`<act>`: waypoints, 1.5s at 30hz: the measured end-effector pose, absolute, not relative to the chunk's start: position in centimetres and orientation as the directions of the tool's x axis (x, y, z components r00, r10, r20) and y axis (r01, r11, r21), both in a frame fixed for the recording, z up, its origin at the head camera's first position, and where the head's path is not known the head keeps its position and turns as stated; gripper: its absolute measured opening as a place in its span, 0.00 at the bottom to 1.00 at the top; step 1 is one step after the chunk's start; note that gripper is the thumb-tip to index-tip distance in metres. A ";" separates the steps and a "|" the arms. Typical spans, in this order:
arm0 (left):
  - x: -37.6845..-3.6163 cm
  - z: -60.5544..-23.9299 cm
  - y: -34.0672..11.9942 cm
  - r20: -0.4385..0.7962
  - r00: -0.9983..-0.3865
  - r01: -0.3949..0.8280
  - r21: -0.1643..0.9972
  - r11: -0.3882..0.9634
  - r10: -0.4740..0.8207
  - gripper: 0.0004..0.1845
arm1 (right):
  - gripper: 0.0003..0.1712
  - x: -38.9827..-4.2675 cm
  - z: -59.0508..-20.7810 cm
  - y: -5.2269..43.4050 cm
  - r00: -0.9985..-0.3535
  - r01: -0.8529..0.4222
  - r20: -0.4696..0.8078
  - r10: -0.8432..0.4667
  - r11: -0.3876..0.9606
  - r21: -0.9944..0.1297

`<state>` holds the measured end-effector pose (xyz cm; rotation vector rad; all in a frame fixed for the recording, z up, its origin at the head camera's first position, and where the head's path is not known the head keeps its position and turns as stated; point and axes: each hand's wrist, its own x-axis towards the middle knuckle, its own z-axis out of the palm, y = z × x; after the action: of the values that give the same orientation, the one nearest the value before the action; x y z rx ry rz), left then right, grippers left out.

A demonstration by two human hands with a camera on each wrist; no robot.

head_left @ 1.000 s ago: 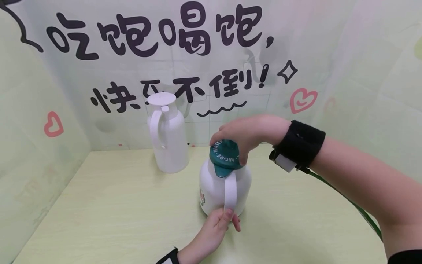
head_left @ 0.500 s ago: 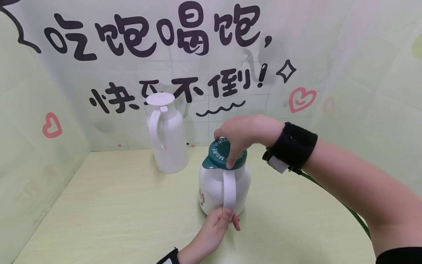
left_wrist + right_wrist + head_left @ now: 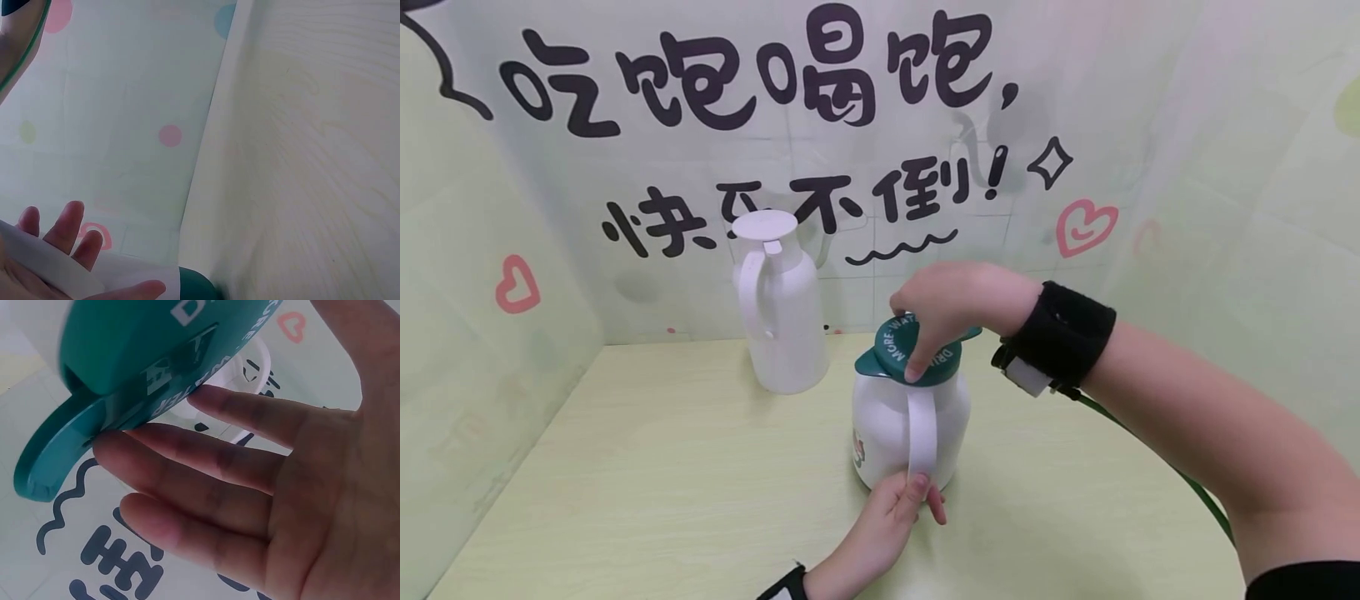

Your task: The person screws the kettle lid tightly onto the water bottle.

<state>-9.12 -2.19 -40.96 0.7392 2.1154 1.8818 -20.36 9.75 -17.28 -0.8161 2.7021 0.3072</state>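
The right hand (image 3: 958,304) gripped the green lid (image 3: 910,357) atop the white jug (image 3: 910,433), apparently to turn it; the left hand (image 3: 898,512) pinched the handle (image 3: 922,442), steadying the jug mid-bench (image 3: 662,483); a 2nd jug (image 3: 778,304) stood behind.

This is looking like a staged tabletop booth rather than a real kitchen: a printed backdrop (image 3: 865,125) (cartoon lettering, pink hearts) is wrapping around a pale wood-grain table (image 3: 647,467).
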 end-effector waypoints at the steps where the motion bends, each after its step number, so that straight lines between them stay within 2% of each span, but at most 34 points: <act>1: -9.1 -41.0 -2.2 0.168 -0.851 0.225 0.973 0.057 0.497 0.24 | 0.36 -20.4 -17.3 9.7 -0.795 -0.564 -0.343 -0.500 0.818 0.115; 8: -9.2 -41.0 -2.2 0.179 -0.853 0.238 0.969 0.061 0.490 0.24 | 0.32 -20.4 -17.3 9.6 -0.809 -0.541 -0.334 -0.484 0.835 0.099; 26: -9.4 -41.2 -2.1 0.199 -0.850 0.248 0.968 0.037 0.488 0.25 | 0.32 -20.3 -17.2 9.4 -0.820 -0.521 -0.337 -0.462 0.847 0.109; 30: -9.4 -41.2 -2.1 0.207 -0.838 0.248 0.969 0.014 0.504 0.25 | 0.35 -20.3 -16.8 10.0 -0.796 -0.549 -0.371 -0.478 0.829 0.109; 37: -9.2 -41.1 -2.1 0.207 -0.840 0.248 0.969 0.015 0.502 0.25 | 0.51 -20.5 -16.6 10.9 -0.701 -0.633 -0.443 -0.559 0.774 0.025; 45: -9.2 -41.2 -2.1 0.203 -0.838 0.245 0.969 0.018 0.507 0.25 | 0.50 -20.6 -17.3 11.0 -0.684 -0.654 -0.426 -0.591 0.757 0.000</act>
<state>-9.19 -2.09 -41.17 0.7872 2.0859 1.9150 -20.63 10.95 -17.34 -0.9491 2.5499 0.2122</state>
